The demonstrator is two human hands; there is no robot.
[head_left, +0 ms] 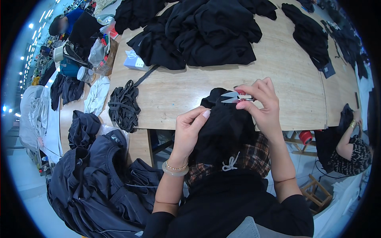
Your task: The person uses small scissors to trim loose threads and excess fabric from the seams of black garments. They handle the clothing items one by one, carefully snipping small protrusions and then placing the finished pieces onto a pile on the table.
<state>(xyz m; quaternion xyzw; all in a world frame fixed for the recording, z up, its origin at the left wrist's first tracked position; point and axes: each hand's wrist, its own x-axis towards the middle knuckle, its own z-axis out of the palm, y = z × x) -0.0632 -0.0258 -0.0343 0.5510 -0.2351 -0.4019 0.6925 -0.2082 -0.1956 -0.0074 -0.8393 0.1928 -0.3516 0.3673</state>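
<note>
At the near edge of the bench (166, 99), the left hand (189, 129) pinched black cloth (228, 133); the right hand (265, 106) held scissors (230, 95).

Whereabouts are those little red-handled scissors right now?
In the head view, right of centre, the scissors are in the fingers of the person's right hand, blades pointing left, at the upper part of the black cloth.

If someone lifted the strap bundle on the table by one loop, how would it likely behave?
The strap bundle would probably hang floppy, since its loops lie slack and bent. It may trail, as one strap stretches out toward the black cloth pile. Rolling seems unlikely, given its irregular, spread-out heap.
</note>
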